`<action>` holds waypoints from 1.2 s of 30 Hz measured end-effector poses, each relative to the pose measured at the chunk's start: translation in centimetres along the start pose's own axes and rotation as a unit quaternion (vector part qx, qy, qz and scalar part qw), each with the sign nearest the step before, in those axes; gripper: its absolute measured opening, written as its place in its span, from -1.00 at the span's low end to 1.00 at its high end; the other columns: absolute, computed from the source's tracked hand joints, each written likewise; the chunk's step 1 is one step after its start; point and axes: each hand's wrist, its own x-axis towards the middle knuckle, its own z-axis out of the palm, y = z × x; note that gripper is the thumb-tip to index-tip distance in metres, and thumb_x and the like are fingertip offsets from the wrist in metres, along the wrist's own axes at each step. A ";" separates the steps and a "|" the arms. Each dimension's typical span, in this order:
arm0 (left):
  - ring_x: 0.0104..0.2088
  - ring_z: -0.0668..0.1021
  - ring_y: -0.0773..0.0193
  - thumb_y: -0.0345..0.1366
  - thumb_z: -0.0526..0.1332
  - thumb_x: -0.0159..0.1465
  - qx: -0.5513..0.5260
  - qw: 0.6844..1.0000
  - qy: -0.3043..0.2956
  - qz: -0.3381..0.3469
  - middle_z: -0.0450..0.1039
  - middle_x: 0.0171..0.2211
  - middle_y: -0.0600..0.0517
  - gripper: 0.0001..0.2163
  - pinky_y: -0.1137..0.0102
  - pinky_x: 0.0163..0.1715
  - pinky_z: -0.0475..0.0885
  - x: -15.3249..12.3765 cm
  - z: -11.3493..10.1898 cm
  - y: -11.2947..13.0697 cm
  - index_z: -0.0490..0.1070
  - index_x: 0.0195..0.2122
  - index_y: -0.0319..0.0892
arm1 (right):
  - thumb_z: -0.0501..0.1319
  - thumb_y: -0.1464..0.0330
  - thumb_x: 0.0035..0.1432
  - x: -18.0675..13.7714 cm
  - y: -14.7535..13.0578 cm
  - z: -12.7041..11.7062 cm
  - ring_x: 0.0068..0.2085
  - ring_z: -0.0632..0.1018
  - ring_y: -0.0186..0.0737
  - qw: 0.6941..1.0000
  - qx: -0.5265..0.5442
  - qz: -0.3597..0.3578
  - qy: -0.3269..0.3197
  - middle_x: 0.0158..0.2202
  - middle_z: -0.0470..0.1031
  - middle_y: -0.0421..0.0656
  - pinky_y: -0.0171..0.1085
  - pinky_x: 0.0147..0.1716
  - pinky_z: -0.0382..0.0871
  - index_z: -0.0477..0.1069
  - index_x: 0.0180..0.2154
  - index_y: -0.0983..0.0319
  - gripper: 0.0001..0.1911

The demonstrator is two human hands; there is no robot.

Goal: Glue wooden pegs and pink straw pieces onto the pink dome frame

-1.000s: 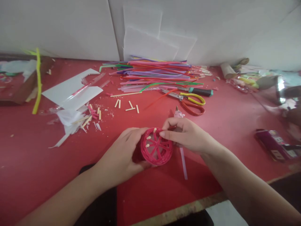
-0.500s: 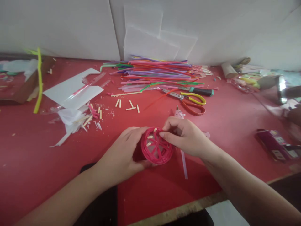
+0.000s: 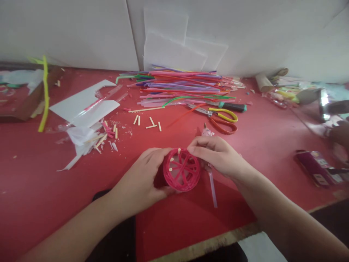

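My left hand is wrapped round the side of a round pink wheel-like piece with spokes across its top. Three short pale wooden sticks poke up inside its rim on the left and far side. At the far right of the rim, my right hand has thumb and index finger pressed together at the edge; I cannot make out what, if anything, is pinched there. A glue gun nozzle seems to show behind the right hand, and a pale pink glue stick sticks out below it.
Scissors and a green-black handled tool lie beyond my right hand. Coloured pipe cleaners are heaped at the back. Cut stick pieces, white card and scraps lie left. A purple box sits right.
The pink piece has tilted slightly, so its spokes and sticks face me more squarely. My right fingertips have shifted from inside the rim to its outer edge.
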 end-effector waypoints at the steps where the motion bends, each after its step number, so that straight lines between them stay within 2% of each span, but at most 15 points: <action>1: 0.13 0.48 -0.13 -0.16 0.41 0.15 -0.001 1.000 0.000 -0.002 0.44 0.13 -0.15 -0.37 0.00 0.09 0.44 0.0 0.0 0.0 0.24 0.23 -0.05 | 0.25 0.17 0.17 -0.1 -0.1 -0.1 -0.65 0.27 -0.45 1.000 -0.017 -0.012 0.012 -0.66 0.26 -0.34 -0.39 -0.67 0.13 0.44 -0.43 0.23 -0.73; 5: 0.12 0.48 -0.11 -0.16 0.44 0.14 0.006 1.000 0.000 -0.006 0.44 0.11 -0.14 -0.37 0.02 0.10 0.44 0.0 0.0 0.0 0.25 0.20 -0.06 | 0.24 0.19 0.23 -1.0 -0.3 -0.9 -0.61 0.33 -0.42 0.987 -0.127 -0.064 0.080 -0.59 0.35 -0.30 -0.38 -0.65 0.15 0.48 -0.34 0.20 -0.79; 9: 0.11 0.48 -0.12 -0.19 0.45 0.11 0.018 1.000 0.012 -0.003 0.44 0.09 -0.13 -0.36 0.01 0.07 0.45 -0.1 0.1 0.0 0.24 0.17 -0.07 | 0.21 0.20 0.28 -2.0 -0.1 -1.3 -0.46 0.50 -0.34 0.977 -0.186 -0.086 0.057 -0.41 0.51 -0.23 -0.36 -0.55 0.30 0.49 -0.25 0.15 -0.82; 11: 0.11 0.48 -0.12 -0.18 0.45 0.12 0.022 1.000 0.022 -0.002 0.43 0.09 -0.14 -0.36 -0.01 0.07 0.44 -0.2 0.2 0.0 0.22 0.17 -0.07 | 0.20 0.17 0.30 -2.3 0.1 -1.2 -0.44 0.52 -0.32 0.977 -0.195 -0.077 0.041 -0.40 0.53 -0.22 -0.35 -0.52 0.33 0.48 -0.22 0.14 -0.80; 16: 0.12 0.47 -0.13 -0.11 0.43 0.14 0.022 0.999 0.028 0.006 0.40 0.12 -0.18 -0.36 -0.05 0.09 0.42 -0.2 0.2 0.0 0.19 0.18 -0.10 | 0.20 0.16 0.27 -2.3 0.1 -0.5 -0.57 0.37 -0.40 0.973 -0.224 -0.034 0.038 -0.58 0.36 -0.31 -0.38 -0.62 0.17 0.41 -0.40 0.17 -0.73; 19: 0.10 0.48 -0.09 -0.14 0.42 0.16 0.022 0.999 0.029 0.023 0.42 0.10 -0.16 -0.39 -0.03 0.08 0.43 -0.1 0.2 0.0 0.20 0.18 -0.10 | 0.19 0.16 0.25 -2.0 -0.1 -0.2 -0.65 0.26 -0.43 0.986 -0.167 0.010 0.004 -0.67 0.23 -0.35 -0.38 -0.67 0.08 0.33 -0.49 0.17 -0.68; 23: 0.07 0.49 -0.07 -0.16 0.42 0.17 0.021 0.999 0.028 0.027 0.44 0.08 -0.13 -0.41 0.00 0.05 0.44 0.0 0.2 0.0 0.21 0.17 -0.10 | 0.21 0.19 0.21 -1.6 0.0 0.1 -0.66 0.23 -0.45 0.994 -0.092 0.058 -0.020 -0.69 0.19 -0.38 -0.39 -0.67 0.08 0.27 -0.50 0.17 -0.70; 30: 0.07 0.49 -0.09 -0.15 0.42 0.16 0.024 0.999 0.033 0.026 0.44 0.08 -0.14 -0.41 -0.02 0.04 0.45 0.0 0.3 0.0 0.22 0.15 -0.10 | 0.17 0.26 0.18 -1.5 0.3 0.6 -0.66 0.23 -0.47 0.991 -0.135 0.008 -0.002 -0.70 0.17 -0.40 -0.39 -0.64 0.04 0.19 -0.52 0.17 -0.72; 36: 0.06 0.49 -0.06 -0.18 0.40 0.18 0.027 0.999 0.030 0.032 0.44 0.08 -0.11 -0.43 0.00 0.02 0.46 -0.2 0.1 0.0 0.20 0.16 -0.06 | 0.16 0.29 0.16 -1.3 0.5 0.9 -0.65 0.20 -0.48 0.990 -0.140 0.009 0.016 -0.67 0.10 -0.41 -0.41 -0.64 0.00 0.14 -0.53 0.17 -0.72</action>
